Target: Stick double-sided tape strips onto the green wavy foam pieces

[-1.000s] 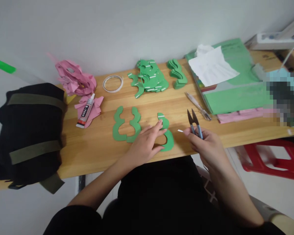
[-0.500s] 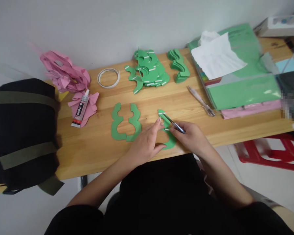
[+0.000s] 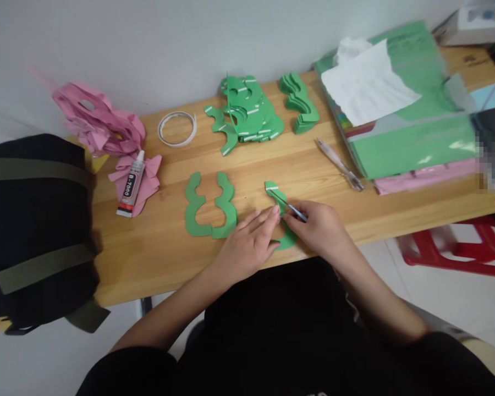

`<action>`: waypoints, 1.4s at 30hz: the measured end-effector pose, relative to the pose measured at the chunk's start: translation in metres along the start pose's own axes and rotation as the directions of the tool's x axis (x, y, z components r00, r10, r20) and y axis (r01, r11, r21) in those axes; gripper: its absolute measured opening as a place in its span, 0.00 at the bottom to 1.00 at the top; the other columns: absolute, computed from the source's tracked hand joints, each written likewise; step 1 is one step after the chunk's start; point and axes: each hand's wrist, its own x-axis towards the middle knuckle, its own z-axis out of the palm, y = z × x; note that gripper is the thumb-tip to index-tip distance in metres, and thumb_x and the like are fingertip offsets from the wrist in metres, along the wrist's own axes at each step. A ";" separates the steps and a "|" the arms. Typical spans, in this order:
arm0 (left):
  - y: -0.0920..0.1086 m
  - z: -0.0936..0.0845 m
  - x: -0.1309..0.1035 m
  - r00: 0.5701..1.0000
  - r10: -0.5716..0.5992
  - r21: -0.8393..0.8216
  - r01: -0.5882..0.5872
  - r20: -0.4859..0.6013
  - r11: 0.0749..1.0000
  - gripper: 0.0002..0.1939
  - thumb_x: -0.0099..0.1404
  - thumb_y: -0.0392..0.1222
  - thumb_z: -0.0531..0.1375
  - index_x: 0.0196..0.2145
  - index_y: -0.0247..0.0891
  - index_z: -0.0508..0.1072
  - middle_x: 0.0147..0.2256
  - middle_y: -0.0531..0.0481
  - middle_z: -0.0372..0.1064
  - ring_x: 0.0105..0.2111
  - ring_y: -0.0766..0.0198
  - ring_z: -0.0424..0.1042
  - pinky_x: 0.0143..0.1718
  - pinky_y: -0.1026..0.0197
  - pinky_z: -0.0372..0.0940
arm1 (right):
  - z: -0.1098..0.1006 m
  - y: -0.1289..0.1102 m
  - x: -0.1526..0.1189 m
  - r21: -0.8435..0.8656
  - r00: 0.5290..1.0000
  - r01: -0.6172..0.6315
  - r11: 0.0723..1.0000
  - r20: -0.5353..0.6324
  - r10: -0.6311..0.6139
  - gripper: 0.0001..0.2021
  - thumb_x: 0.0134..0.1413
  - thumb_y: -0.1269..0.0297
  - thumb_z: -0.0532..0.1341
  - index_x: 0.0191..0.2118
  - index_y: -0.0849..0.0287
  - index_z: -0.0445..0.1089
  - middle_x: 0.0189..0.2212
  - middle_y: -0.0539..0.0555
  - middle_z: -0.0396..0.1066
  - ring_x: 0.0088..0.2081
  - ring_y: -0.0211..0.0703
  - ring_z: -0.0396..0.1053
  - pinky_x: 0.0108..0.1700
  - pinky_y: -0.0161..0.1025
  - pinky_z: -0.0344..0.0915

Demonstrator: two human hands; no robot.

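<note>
My right hand point(image 3: 319, 225) is closed round slim, pointed metal tweezers point(image 3: 296, 211). Their tips touch or nearly touch a white tape strip at the top of a wavy green cutout point(image 3: 287, 240). Flat on the table, that cutout is partly covered by both hands. My left hand point(image 3: 247, 242) lies over its left side, fingers stretched out, pressing it down. Just left of this hand, two plain green cutouts point(image 3: 225, 212) rest side by side, their lower ends meeting.
Behind are a pile of taped green cutouts point(image 3: 253, 118), a green stack point(image 3: 299, 104) and a tape roll point(image 3: 159, 132). Left: a glue tube point(image 3: 131, 184), pink pieces point(image 3: 119, 129), a black bag point(image 3: 37, 220). Right: a pen point(image 3: 338, 162) and packed green sheets point(image 3: 416, 148).
My left hand's fingers have lowered and moved slightly right onto the green cutout. The tweezers' tips have shifted a little left along the top tape strip. The camera view has shifted slightly.
</note>
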 end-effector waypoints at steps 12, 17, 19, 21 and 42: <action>0.013 -0.022 0.005 0.979 -0.201 -0.588 0.178 0.026 0.789 0.29 0.70 0.47 0.57 0.65 0.47 0.55 0.60 0.39 0.64 0.61 0.52 0.65 0.59 0.45 0.66 | -0.011 0.015 -0.018 0.547 0.997 0.013 0.837 -0.076 0.034 0.12 0.49 0.56 0.63 0.24 0.58 0.69 0.17 0.46 0.60 0.20 0.34 0.54 0.23 0.35 0.49; 0.022 -0.029 0.004 0.966 -0.198 -0.841 0.242 0.164 0.484 0.27 0.71 0.58 0.50 0.63 0.47 0.60 0.57 0.39 0.66 0.57 0.51 0.69 0.53 0.47 0.71 | -0.008 0.004 -0.040 0.873 0.996 -0.089 0.480 0.085 0.029 0.17 0.46 0.48 0.67 0.28 0.58 0.68 0.14 0.40 0.49 0.16 0.30 0.44 0.17 0.33 0.40; 0.024 -0.029 0.003 0.962 -0.208 -0.838 0.258 0.177 0.481 0.28 0.70 0.60 0.52 0.63 0.48 0.61 0.57 0.39 0.66 0.57 0.51 0.69 0.53 0.47 0.71 | -0.009 0.001 -0.044 0.906 0.994 -0.104 0.411 0.111 0.007 0.17 0.45 0.49 0.68 0.26 0.57 0.67 0.14 0.40 0.49 0.16 0.29 0.43 0.17 0.32 0.39; 0.027 -0.028 0.002 0.964 -0.204 -0.818 0.254 0.170 0.517 0.29 0.69 0.60 0.53 0.63 0.49 0.60 0.56 0.40 0.65 0.56 0.52 0.69 0.54 0.48 0.70 | -0.010 0.000 -0.046 0.918 0.994 -0.101 0.382 0.108 0.002 0.17 0.44 0.50 0.69 0.24 0.57 0.66 0.14 0.40 0.49 0.16 0.29 0.42 0.16 0.32 0.39; 0.035 -0.006 -0.038 0.991 -0.024 0.201 0.051 -0.132 0.978 0.10 0.65 0.37 0.60 0.44 0.35 0.76 0.47 0.42 0.75 0.51 0.51 0.70 0.53 0.46 0.64 | 0.014 0.024 -0.053 0.304 0.982 0.137 0.943 0.082 -0.169 0.10 0.54 0.57 0.57 0.29 0.57 0.70 0.24 0.51 0.71 0.26 0.41 0.65 0.31 0.37 0.60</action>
